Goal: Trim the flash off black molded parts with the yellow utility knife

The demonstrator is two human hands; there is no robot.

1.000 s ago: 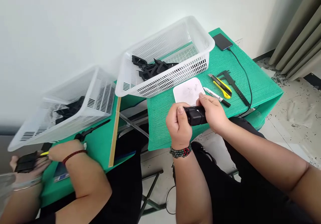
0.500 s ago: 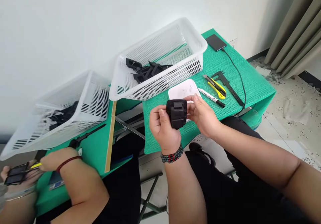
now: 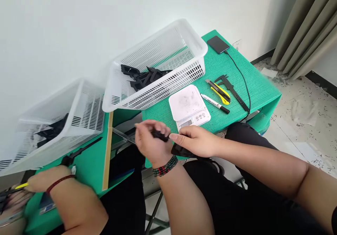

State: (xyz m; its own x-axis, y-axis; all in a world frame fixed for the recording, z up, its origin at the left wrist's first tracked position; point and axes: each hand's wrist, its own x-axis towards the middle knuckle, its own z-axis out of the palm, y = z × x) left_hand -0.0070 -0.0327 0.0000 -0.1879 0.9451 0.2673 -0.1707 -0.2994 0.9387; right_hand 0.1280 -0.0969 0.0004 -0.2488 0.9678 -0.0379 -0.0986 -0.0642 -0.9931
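Observation:
My left hand [image 3: 151, 140], beaded bracelets at its wrist, has its fingers curled round a black plastic part [image 3: 160, 135]. My right hand [image 3: 198, 140] grips a black, flat-edged plastic part [image 3: 181, 151], its thumb pointing towards my left hand. Fingers cover much of both black pieces, so whether they join I cannot tell. Just beyond my right hand lies a white digital scale [image 3: 187, 103] with dark specks on its plate. To its right are a black-capped marker [image 3: 216, 103], a yellow utility knife [image 3: 219, 92] and a black caliper [image 3: 234, 93].
A white basket [image 3: 158, 91] with black plastic parts stands behind the scale; another basket [image 3: 86, 110] is farther left. A phone [image 3: 218, 44] with a cable lies at the back right. At lower left, a co-worker's hand [image 3: 48, 179] holds a yellow-handled tool [image 3: 21, 185].
Both hands have moved lower, and the black part has been turned from its upright, face-on position. The scale's display now shows. The view has shifted slightly.

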